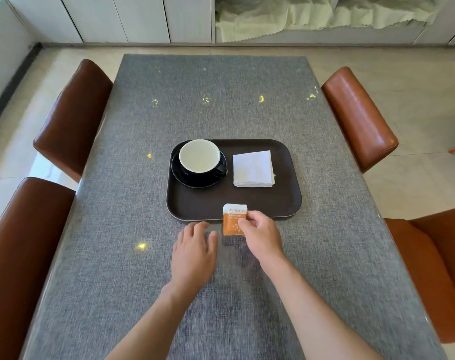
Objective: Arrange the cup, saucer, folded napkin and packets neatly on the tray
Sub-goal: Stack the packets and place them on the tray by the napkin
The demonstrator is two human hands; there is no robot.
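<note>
Pinching a glossy orange-white packet [234,219] — right hand [260,235] fingers; left hand [193,252] flat, released.

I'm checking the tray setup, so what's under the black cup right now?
The cup stands on a black saucer, which rests on the tray's far left part. The saucer's middle is hidden by the cup, so anything between them cannot be seen.

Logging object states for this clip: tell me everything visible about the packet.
The packet is a small flat sachet, white across the top with printed lettering, orange below with pale dots; it looks like paper or foil. The right hand pinches its right edge between thumb and fingers, holding it over the tray's near rim, half above the tray, half above the table. Whether it touches the rim is unclear. The left hand is apart from it.
</note>
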